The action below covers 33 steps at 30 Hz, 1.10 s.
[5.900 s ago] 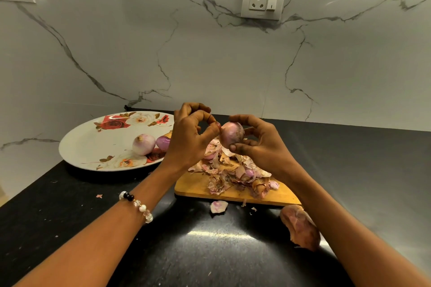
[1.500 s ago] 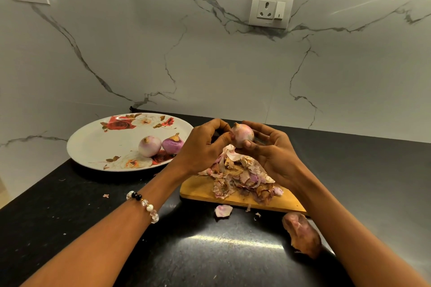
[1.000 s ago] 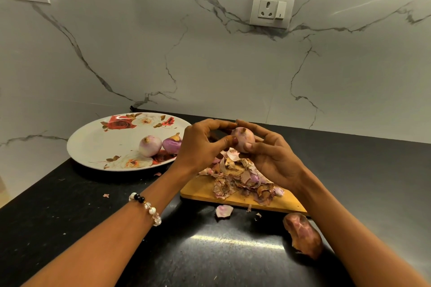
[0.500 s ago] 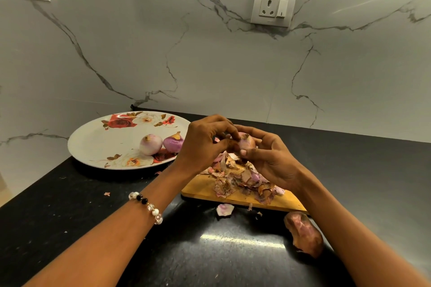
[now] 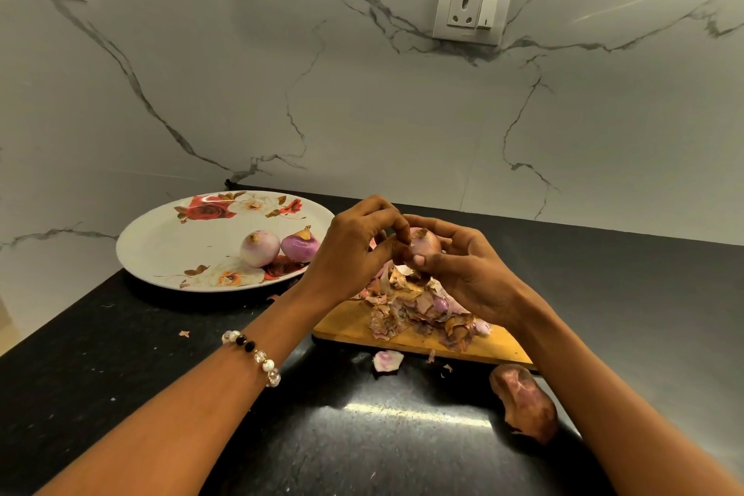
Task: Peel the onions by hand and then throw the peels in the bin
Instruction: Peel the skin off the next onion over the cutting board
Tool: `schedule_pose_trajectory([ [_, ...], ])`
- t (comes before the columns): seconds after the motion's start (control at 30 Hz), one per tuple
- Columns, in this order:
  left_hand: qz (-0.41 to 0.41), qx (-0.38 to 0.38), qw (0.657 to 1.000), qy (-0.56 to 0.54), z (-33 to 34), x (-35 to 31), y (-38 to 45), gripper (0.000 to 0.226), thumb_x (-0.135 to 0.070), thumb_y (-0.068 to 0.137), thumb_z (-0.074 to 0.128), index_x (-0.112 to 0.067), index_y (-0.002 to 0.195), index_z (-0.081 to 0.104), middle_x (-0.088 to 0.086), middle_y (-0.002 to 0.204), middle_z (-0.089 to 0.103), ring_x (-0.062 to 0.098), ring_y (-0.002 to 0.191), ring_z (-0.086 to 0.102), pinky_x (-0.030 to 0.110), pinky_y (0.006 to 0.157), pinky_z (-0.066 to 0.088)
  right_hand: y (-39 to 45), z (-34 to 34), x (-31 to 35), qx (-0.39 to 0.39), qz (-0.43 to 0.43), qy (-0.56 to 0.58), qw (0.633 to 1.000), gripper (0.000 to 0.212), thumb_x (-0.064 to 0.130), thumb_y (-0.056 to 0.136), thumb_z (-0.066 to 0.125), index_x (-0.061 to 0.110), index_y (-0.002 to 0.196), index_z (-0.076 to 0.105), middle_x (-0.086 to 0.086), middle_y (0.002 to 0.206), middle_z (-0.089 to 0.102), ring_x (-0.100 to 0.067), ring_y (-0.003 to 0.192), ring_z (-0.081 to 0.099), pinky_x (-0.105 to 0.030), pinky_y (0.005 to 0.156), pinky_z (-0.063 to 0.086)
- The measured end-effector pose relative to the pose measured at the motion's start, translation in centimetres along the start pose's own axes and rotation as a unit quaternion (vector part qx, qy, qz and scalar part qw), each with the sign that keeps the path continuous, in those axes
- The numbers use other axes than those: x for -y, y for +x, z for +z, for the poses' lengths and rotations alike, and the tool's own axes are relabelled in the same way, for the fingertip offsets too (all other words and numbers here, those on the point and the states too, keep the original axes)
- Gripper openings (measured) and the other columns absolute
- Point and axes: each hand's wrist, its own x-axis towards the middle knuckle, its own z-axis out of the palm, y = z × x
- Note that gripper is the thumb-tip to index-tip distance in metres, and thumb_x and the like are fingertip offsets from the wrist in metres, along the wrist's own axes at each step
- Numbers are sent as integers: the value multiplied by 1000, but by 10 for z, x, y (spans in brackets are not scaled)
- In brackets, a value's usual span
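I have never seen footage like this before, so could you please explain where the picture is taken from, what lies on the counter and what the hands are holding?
There is no machine here: a camera worn on a person's head looks down at their own bare hands. The right hand holds a small onion, and the left hand picks at its skin with the fingers. Below them a wooden board carries a heap of peels. To the left, a flowered plate holds two peeled onions. Loose scraps lie on the black counter.

Both hands up front, fingertips meeting

Left hand (image 5: 350, 250) and right hand (image 5: 463, 270) both curl inward; a beaded bracelet (image 5: 253, 354) sits on the left wrist, forearms angled in.
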Motion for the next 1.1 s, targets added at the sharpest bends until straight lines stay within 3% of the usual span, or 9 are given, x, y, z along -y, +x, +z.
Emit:
schedule_pose_trajectory([
  [0.1,-10,-12,1000,-22,0,-3,0,16,-4,77,76,-8,91,69,-1,94,62,1,72,57,2,64,44,1,-2,-1,-7,4,-11,1000,51,-6,79,67,8,128,59,-22,126,60,-42,118,57,-53,103,45],
  [0.33,5,-8,1000,-13,0,1,-1,11,-3,78,72,-9,87,72,4,94,65,10,77,59,7,69,48,2,-2,-4,-15,7,-23,1000,53,-3,78,66,10,128,59,-22,129,59,-43,118,57,-64,106,37],
  [0.6,19,26,999,15,5,5,-3,19,7,79,64,-5,93,65,5,100,58,9,81,54,1,71,43,-1,1,1,-25,4,-96,995,47,-3,85,66,17,127,60,-18,121,63,-42,111,60,-60,100,45],
  [0.73,21,4,1000,-7,-1,4,0,17,3,79,70,-6,93,68,1,93,64,4,77,58,4,69,46,-3,1,3,-15,6,-99,995,47,2,80,72,20,123,63,-17,116,65,-42,109,61,-51,95,52],
  [0.83,58,16,998,4,-6,6,1,13,-7,80,71,-7,93,72,4,90,68,8,78,62,8,69,48,-4,3,3,-7,15,-106,994,48,-2,81,69,17,124,62,-15,117,65,-35,107,64,-37,85,55],
  [0.9,73,10,997,26,-9,6,0,12,-12,81,69,-7,91,71,5,91,68,12,78,63,10,69,50,-3,5,2,-6,18,-93,995,52,1,78,71,14,126,60,-16,117,65,-32,104,65,-35,82,55],
  [1.1,103,35,992,62,-9,7,0,11,-10,84,65,-6,95,65,9,105,59,20,84,63,25,68,56,-2,3,2,-6,8,-64,998,58,3,72,72,11,128,59,-16,115,67,-38,107,64,-56,97,47],
])
